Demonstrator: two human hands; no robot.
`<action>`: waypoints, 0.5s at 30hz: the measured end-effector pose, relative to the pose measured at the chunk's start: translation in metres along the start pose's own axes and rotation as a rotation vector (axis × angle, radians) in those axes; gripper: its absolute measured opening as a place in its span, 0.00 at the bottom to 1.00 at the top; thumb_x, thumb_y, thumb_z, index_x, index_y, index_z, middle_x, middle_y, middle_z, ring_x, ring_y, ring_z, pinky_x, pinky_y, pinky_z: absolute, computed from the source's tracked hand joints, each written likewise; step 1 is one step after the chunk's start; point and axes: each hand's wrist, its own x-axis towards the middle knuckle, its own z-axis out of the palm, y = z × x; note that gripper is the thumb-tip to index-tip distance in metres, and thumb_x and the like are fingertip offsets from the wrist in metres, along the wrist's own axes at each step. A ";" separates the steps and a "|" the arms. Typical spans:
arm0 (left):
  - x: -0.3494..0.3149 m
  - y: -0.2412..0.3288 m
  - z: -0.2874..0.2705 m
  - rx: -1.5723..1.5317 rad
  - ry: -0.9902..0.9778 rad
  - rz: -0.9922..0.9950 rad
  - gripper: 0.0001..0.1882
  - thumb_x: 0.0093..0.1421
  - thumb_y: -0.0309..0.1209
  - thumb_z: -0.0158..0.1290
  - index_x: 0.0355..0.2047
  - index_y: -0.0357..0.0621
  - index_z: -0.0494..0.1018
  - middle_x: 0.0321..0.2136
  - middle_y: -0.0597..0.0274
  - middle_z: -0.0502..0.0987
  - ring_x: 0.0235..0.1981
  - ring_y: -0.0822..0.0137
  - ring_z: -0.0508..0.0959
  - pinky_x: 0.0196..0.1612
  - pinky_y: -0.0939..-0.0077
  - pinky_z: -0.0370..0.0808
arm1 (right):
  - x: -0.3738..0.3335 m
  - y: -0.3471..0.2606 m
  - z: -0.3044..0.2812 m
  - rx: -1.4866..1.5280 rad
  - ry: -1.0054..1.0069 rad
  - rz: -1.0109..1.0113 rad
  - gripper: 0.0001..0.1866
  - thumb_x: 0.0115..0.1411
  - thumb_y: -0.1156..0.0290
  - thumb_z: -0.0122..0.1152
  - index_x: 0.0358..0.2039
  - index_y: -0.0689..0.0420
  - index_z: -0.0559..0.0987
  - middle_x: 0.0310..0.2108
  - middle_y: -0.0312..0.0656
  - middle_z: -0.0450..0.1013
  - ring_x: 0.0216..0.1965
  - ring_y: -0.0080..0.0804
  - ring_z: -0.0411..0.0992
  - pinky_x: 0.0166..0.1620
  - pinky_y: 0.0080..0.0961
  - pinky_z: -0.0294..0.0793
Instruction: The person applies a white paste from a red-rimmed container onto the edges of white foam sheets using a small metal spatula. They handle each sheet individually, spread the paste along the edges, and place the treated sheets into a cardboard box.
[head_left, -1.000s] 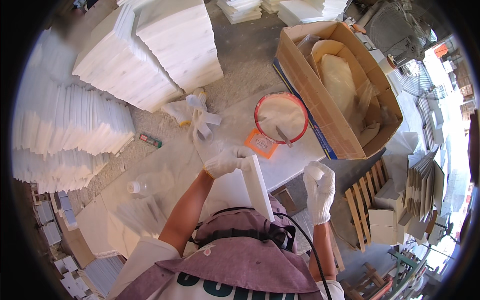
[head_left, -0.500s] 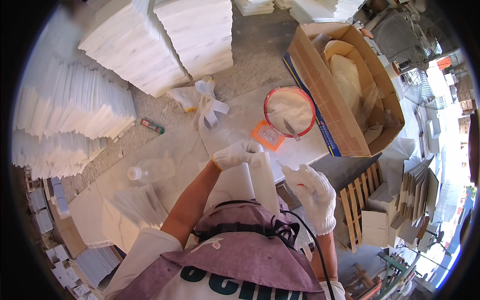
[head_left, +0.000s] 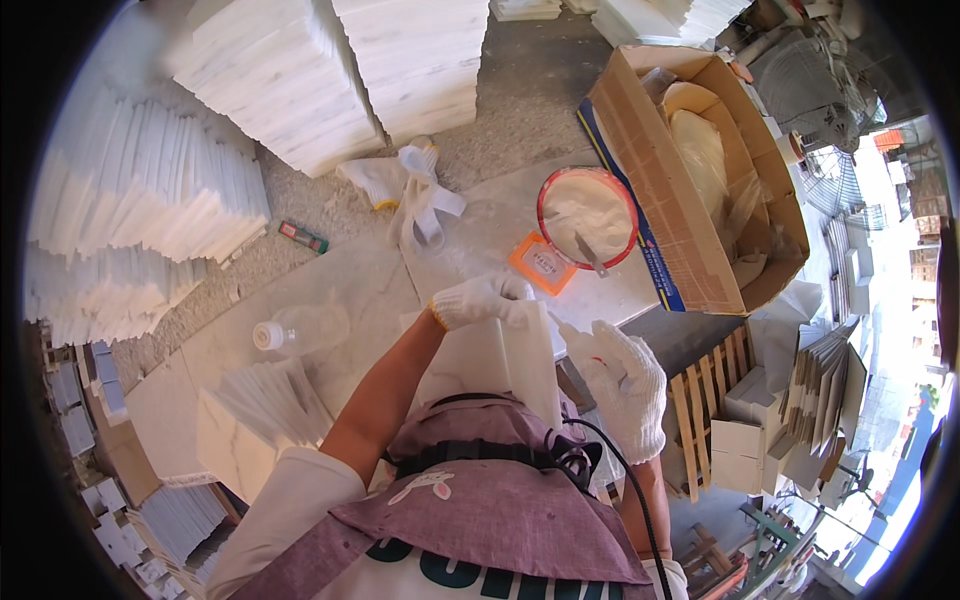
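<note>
**Pinched white slab point(head_left: 532, 370) at its far end with left hand point(head_left: 482, 302)**

Held the slab in a closed left grip, in front of the apron point(head_left: 490, 500), with its long axis running from the fingers back toward the waist. Curled the right hand point(head_left: 625, 390) around a pale pointed tool point(head_left: 574, 341), too blurred to name further, just right of the slab's long edge. Angled the tip toward the slab's far end; could not tell contact from a narrow gap. Had the left hand nearer, already touching. Had the tub point(head_left: 587, 210) beyond both hands, on the bench point(head_left: 380, 285).
</note>
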 end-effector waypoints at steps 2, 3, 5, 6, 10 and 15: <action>0.000 0.002 -0.002 0.005 -0.018 -0.048 0.08 0.51 0.32 0.64 0.30 0.44 0.79 0.26 0.77 0.74 0.29 0.81 0.70 0.33 0.83 0.66 | 0.001 -0.002 0.001 -0.008 0.006 0.001 0.21 0.51 0.75 0.66 0.48 0.60 0.79 0.34 0.47 0.77 0.34 0.38 0.76 0.38 0.28 0.75; 0.000 0.003 -0.002 -0.001 -0.014 -0.046 0.08 0.51 0.32 0.63 0.30 0.44 0.79 0.26 0.77 0.74 0.29 0.82 0.70 0.33 0.83 0.66 | 0.001 -0.003 0.002 -0.003 0.009 0.000 0.20 0.51 0.75 0.66 0.47 0.60 0.79 0.34 0.48 0.77 0.34 0.38 0.77 0.38 0.29 0.75; -0.001 0.004 -0.001 -0.011 -0.007 -0.042 0.08 0.52 0.32 0.63 0.30 0.43 0.79 0.26 0.77 0.74 0.29 0.82 0.70 0.33 0.83 0.66 | 0.001 -0.003 0.004 -0.005 0.016 -0.002 0.20 0.51 0.74 0.67 0.47 0.60 0.80 0.34 0.48 0.78 0.34 0.39 0.77 0.38 0.29 0.75; -0.001 0.003 -0.001 -0.015 -0.005 -0.035 0.08 0.52 0.32 0.64 0.30 0.43 0.79 0.26 0.77 0.74 0.29 0.82 0.69 0.33 0.83 0.66 | 0.001 -0.004 0.005 -0.013 0.019 -0.002 0.20 0.52 0.74 0.67 0.47 0.60 0.80 0.34 0.48 0.78 0.34 0.40 0.77 0.38 0.30 0.75; -0.001 0.001 -0.003 -0.030 -0.036 0.005 0.08 0.52 0.32 0.64 0.29 0.43 0.79 0.25 0.78 0.74 0.28 0.82 0.69 0.31 0.83 0.65 | 0.002 -0.007 0.005 -0.047 0.018 -0.007 0.19 0.52 0.73 0.67 0.46 0.60 0.80 0.34 0.49 0.78 0.33 0.41 0.77 0.37 0.30 0.76; -0.001 0.005 0.000 -0.061 -0.032 0.013 0.09 0.52 0.33 0.65 0.28 0.42 0.79 0.24 0.79 0.73 0.27 0.82 0.68 0.31 0.83 0.65 | 0.003 -0.007 0.006 -0.072 0.028 -0.036 0.19 0.51 0.74 0.67 0.45 0.60 0.80 0.32 0.49 0.77 0.32 0.42 0.77 0.37 0.31 0.76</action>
